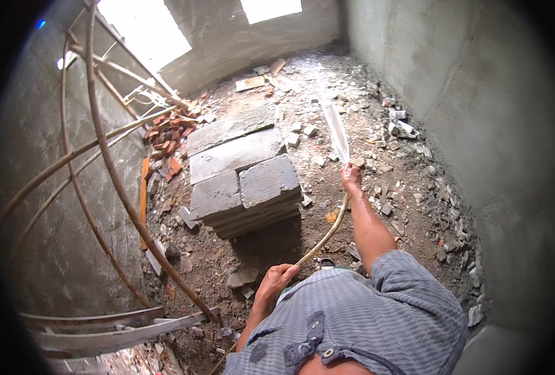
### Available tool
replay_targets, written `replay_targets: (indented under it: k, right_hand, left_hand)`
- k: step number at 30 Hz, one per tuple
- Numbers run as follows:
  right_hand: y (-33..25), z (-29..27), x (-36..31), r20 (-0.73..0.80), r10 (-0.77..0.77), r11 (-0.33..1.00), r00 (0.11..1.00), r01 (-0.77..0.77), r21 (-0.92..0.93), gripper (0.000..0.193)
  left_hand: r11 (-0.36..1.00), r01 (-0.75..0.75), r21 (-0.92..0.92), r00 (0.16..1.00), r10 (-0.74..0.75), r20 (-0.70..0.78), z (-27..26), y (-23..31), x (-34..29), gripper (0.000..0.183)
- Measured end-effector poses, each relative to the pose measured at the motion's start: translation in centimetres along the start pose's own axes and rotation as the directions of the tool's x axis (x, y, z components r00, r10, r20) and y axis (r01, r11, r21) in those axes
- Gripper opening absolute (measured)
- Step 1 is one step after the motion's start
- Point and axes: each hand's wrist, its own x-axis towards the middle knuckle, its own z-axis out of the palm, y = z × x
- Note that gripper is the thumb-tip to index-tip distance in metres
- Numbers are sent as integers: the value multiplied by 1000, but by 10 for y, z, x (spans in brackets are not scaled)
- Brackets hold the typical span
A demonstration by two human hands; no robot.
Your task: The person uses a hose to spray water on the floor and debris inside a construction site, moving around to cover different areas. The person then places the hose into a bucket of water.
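Observation:
A yellowish hose (325, 238) runs in a curve between my two hands. My right hand (351, 177), stretched out ahead, is closed round it near its end. From there a jet of water (335, 122) sprays away over the rubble. My left hand (279, 277), lower and close to my body, grips the hose farther back. Left of my right hand stands a stack of grey concrete blocks (237, 169), apart from both hands. The hose's mouth is hidden by my right fingers and the spray.
Broken rubble (390, 194) covers the ground. Red brick pieces (168, 132) lie heaped behind the blocks. Wooden poles (112, 165) lean at the left, above planks (115, 337) at the lower left. A grey plastered wall (459, 125) rises on the right.

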Motion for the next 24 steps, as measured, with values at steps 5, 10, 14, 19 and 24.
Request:
replay_targets:
  k: [5, 10, 14, 19, 24]
  right_hand:
    - [66, 21, -12, -57, 194, 981, 979, -192, 36, 35]
    - [24, -23, -49, 107, 502, 803, 858, -508, 311, 35]
    - [68, -10, -24, -67, 310, 922, 948, -282, 266, 39]
    - [-9, -31, -46, 182, 492, 774, 851, -523, 356, 37]
    - [68, -17, -56, 55, 483, 839, 874, -480, 255, 35]
  left_hand:
    - [1000, -9, 3, 995, 9, 95, -1, -8, 9, 35]
    - [1000, -1, 8, 991, 0, 135, -3, -20, 5, 34]
    - [999, -42, 1, 978, 41, 204, -1, -3, 11, 35]
    - [1000, 20, 6, 993, -21, 119, -7, -24, 2, 35]
    - [992, -5, 122, 978, -21, 207, -7, -8, 4, 38]
